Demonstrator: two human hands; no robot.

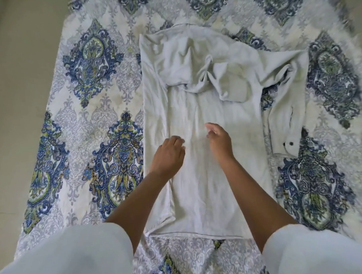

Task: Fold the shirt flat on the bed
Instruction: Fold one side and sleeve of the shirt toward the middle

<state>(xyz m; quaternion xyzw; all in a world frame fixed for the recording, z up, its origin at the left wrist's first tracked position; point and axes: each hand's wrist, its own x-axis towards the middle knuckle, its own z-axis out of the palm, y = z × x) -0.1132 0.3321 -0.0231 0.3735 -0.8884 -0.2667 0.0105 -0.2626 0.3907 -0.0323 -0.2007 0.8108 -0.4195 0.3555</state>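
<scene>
- The shirt (pixel 202 156) is pale grey with long sleeves. It lies on the bed (pixel 102 112) about in the middle, with the hem toward the near edge.
- Its left side is folded inward over the body, so the left edge is straight. The upper part is crumpled, with folded cloth lying across it.
- The right sleeve (pixel 284 101) spreads out to the right, bends, and runs down just beside the body.
- The cuff (pixel 281 150) has a dark button (pixel 291 143).
- The bed has a white cover with blue and green ornaments.
</scene>
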